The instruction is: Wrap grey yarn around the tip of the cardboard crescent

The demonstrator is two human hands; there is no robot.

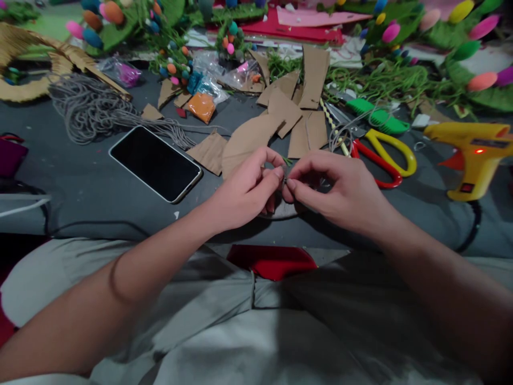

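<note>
My left hand point(256, 184) and my right hand point(336, 187) meet over the near part of the table, thumb and forefinger of each pinched together. Their fingertips almost touch around something small and dark that I cannot make out. Beneath them shows the curved edge of a greyish flat piece point(280, 216), mostly hidden by my fingers. Cut cardboard pieces point(250, 136) lie just beyond my left hand. Scissors with red and yellow handles point(390, 155) rest past my right hand, beside a green brush-like thing point(379, 116).
A phone point(156, 163) with a dark screen lies left of my hands, near a tangle of grey cord point(92, 107). On the right stands a yellow glue gun point(476, 155), its red light lit. Small plastic bags point(202, 107), green yarn point(372, 75) and egg-decorated green pieces point(473, 51) fill the back.
</note>
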